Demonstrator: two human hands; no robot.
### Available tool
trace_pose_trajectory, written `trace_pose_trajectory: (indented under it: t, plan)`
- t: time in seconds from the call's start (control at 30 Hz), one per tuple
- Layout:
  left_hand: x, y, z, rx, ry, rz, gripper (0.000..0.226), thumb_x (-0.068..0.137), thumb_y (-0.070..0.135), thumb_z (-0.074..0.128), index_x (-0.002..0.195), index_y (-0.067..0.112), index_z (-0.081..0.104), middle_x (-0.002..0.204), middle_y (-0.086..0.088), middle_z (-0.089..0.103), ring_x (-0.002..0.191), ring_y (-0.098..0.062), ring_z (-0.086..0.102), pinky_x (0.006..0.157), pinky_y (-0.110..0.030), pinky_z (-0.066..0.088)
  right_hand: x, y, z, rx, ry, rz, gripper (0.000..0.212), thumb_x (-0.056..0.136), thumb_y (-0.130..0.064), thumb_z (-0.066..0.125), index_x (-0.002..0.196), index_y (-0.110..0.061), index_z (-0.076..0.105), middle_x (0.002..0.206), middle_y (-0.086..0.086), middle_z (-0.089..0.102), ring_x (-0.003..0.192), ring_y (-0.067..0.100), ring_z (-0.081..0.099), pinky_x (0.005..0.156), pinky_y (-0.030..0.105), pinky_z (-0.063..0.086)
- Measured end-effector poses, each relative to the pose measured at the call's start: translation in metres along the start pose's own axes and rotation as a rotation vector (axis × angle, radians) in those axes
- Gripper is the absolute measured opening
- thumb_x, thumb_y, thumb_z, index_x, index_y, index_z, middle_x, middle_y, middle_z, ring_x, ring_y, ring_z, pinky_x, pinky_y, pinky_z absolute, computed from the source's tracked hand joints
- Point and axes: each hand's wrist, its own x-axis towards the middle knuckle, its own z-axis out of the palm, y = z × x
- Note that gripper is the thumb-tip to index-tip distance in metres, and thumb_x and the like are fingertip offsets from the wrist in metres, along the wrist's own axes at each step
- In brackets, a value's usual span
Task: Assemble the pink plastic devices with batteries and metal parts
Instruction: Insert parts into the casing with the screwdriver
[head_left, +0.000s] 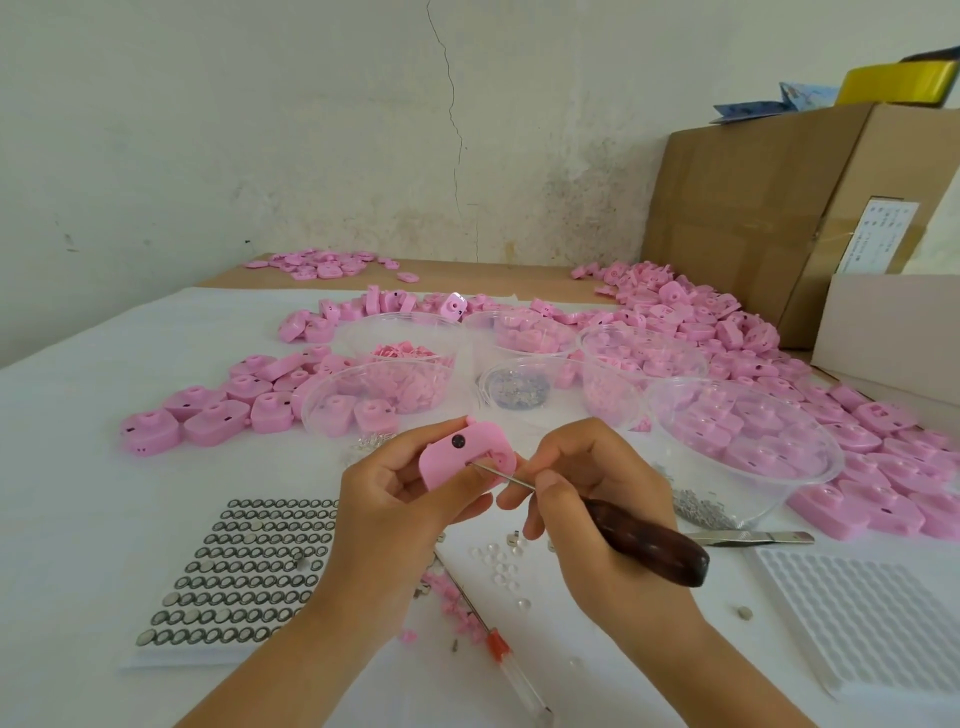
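White sheeting covers the surface (93, 457), which runs back to a cracked, stained wall (311, 130). Above the near middle of it, the left hand (400, 499) holds 1 pink device (465, 460) tilted toward the camera, with fingers and thumb curled round its lower part. A dark round dot shows on the device's face, above an open slot. The right hand (587, 493) grips a pick (649, 545) with a dark wooden handle, its fingers pinched close where the thin metal shaft leaves the handle. The shaft's tip rests in the device's slot.

Below the left hand lies a battery tray (244, 566) with rows of button cells. Between the wrists lie a screwdriver (498, 644) with a red and clear handle, pink scraps (452, 603) and small clear domes (493, 561). Tweezers (753, 538) lie just right of the pick's handle, and a white moulded tray (862, 623) sits at the near right.

Beyond the hands stand clear plastic bowls. A small bowl (485, 384) holds metal parts, and a large bowl (826, 467) at the right holds pink devices. Loose pink devices (727, 322) are heaped across the far right of the surface and others sit in a group at the left (208, 410). A cardboard box (753, 208) stands against the wall.
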Motion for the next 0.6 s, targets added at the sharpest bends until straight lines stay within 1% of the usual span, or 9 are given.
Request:
trace_pose_trajectory:
  t: [0.13,0.17,0.23,0.33,0.47,0.6]
  plan:
    - [-0.0003,0.0005,-0.0001,-0.008,-0.004,-0.006,0.045,0.041,0.031,0.080,0.086,0.027,0.077,0.087,-0.007,0.074,0.078,-0.023,0.071,0.060,-0.021,0.055,0.0005,0.0004,0.0005,-0.018,0.009,-0.009,0.012,0.076,-0.024,0.044,0.074,-0.030,0.054,0.067,-0.007,0.068,0.049,0.009,0.058,0.048,0.013,0.043]
    - [-0.0003,0.0006,0.0001,-0.005,-0.003,-0.006,0.044,0.041,0.031,0.080,0.085,0.027,0.077,0.087,-0.006,0.074,0.077,-0.023,0.071,0.060,-0.021,0.055,0.0003,0.0004,0.0005,-0.020,0.009,-0.011,0.012,0.076,-0.024,0.044,0.074,-0.029,0.054,0.067,-0.007,0.068,0.050,0.007,0.059,0.048,0.012,0.042]
    - [-0.0001,0.0003,-0.0001,0.002,-0.004,-0.002,0.043,0.040,0.031,0.080,0.083,0.030,0.077,0.086,-0.005,0.074,0.076,-0.022,0.071,0.059,-0.021,0.055,0.0002,0.0007,0.0005,-0.026,0.009,-0.014,0.012,0.076,-0.023,0.043,0.075,-0.027,0.054,0.068,-0.006,0.068,0.052,0.006,0.060,0.048,0.011,0.042]
    - [0.0003,0.0010,0.0002,-0.012,-0.012,0.000,0.041,0.040,0.031,0.079,0.081,0.033,0.077,0.085,-0.004,0.074,0.075,-0.021,0.071,0.059,-0.020,0.055,0.0003,0.0013,0.0007,-0.038,0.021,-0.039,0.012,0.077,-0.021,0.043,0.075,-0.027,0.053,0.068,-0.006,0.067,0.050,0.010,0.059,0.047,0.013,0.044]
    - [0.0000,0.0016,0.0000,0.001,-0.026,-0.001,0.042,0.042,0.031,0.079,0.084,0.033,0.076,0.084,-0.003,0.074,0.075,-0.021,0.071,0.059,-0.019,0.055,0.0018,0.0029,-0.0011,-0.077,0.031,-0.079,0.013,0.079,-0.020,0.042,0.076,-0.026,0.053,0.069,-0.008,0.066,0.053,0.007,0.062,0.049,0.013,0.046]
    - [0.0003,0.0006,-0.0007,-0.016,-0.026,-0.020,0.043,0.043,0.030,0.078,0.086,0.032,0.075,0.084,-0.002,0.074,0.075,-0.022,0.071,0.059,-0.019,0.054,0.0026,0.0062,-0.0009,-0.077,0.034,-0.101,0.013,0.079,-0.018,0.042,0.076,-0.025,0.053,0.069,-0.007,0.066,0.054,0.007,0.063,0.050,0.014,0.047]
